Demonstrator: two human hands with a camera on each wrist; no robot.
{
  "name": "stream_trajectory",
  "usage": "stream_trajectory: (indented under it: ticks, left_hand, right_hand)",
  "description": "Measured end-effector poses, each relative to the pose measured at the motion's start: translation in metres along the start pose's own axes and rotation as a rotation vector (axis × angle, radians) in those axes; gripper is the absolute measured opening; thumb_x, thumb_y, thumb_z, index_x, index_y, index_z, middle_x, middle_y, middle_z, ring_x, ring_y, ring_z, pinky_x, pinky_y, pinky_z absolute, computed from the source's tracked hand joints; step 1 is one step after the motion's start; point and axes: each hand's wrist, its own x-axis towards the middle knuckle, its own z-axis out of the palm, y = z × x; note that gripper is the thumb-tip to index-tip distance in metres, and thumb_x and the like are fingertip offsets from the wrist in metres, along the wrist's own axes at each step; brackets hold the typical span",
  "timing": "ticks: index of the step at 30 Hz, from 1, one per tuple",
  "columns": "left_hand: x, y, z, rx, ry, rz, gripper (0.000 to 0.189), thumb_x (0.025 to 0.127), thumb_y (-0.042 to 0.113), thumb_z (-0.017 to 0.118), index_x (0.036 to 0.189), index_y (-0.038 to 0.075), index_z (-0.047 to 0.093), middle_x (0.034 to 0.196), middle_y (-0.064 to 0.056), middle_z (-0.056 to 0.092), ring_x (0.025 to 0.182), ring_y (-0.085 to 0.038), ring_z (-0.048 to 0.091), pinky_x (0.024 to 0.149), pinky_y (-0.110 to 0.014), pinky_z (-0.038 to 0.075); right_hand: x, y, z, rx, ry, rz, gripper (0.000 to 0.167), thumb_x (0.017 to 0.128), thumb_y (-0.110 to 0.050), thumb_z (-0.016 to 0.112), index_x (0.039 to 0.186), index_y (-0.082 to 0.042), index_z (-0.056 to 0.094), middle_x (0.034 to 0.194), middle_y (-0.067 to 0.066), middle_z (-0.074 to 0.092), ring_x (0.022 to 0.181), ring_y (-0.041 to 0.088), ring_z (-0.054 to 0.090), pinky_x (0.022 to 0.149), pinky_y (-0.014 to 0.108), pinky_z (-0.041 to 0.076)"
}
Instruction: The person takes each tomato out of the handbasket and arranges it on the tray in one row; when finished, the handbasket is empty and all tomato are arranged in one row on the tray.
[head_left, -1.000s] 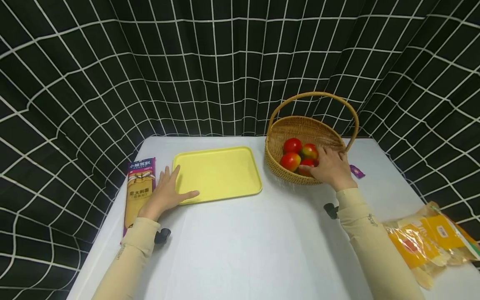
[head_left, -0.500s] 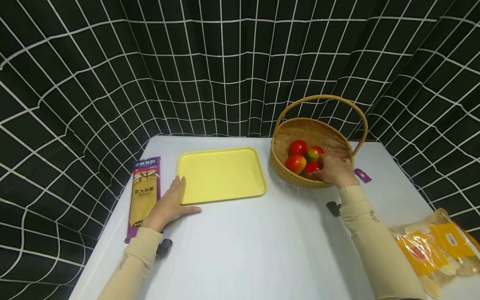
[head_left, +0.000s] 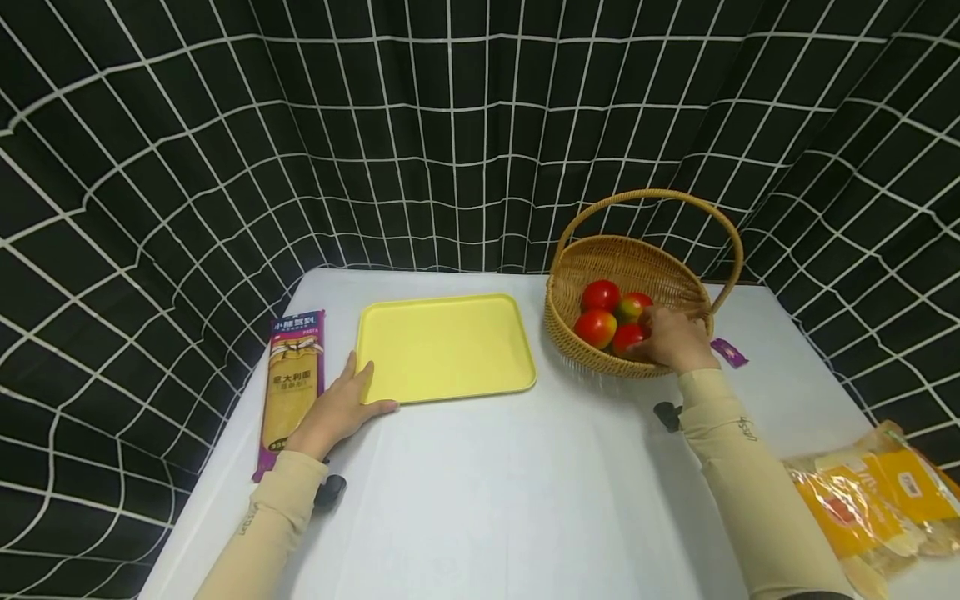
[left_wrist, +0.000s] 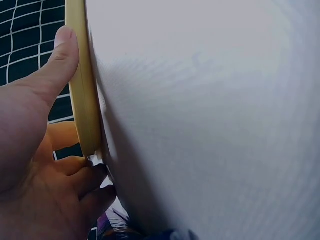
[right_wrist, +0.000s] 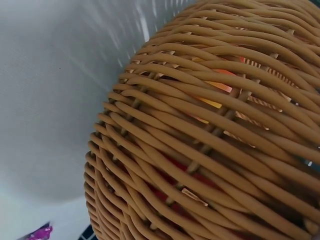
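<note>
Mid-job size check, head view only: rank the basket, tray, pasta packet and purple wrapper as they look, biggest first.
1. Basket, counting its handle; without the handle, it and the tray look too alike to rank.
2. Tray
3. Pasta packet
4. Purple wrapper

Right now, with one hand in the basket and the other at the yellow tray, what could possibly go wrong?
The right hand holds the front red fruit close beside other fruits, so lifting it might roll one. The grip is partly hidden; a loose hold could let it slip.

The hand reaches over the rim of the basket and could bump it, perhaps shifting the basket.

The left hand touches a corner of the yellow tray; a push may slide it.
</note>
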Motion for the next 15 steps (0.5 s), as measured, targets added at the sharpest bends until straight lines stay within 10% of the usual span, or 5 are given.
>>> stream_trajectory:
  ticks: [15]
  left_hand:
    - [-0.001, 0.002, 0.0, 0.004, -0.011, 0.004, 0.099, 0.099, 0.057, 0.068, 0.168, 0.003, 0.023, 0.176, -0.028, -0.006, 0.156, -0.06, 0.016, 0.124, -0.073, 0.027]
  right_hand:
    - [-0.011, -0.009, -0.015, 0.042, 0.043, -0.021, 0.06, 0.093, -0.026, 0.081, 0.135, 0.01, 0.058, 0.128, 0.037, 0.067, 0.12, 0.058, 0.06, 0.109, 0.074, 0.032]
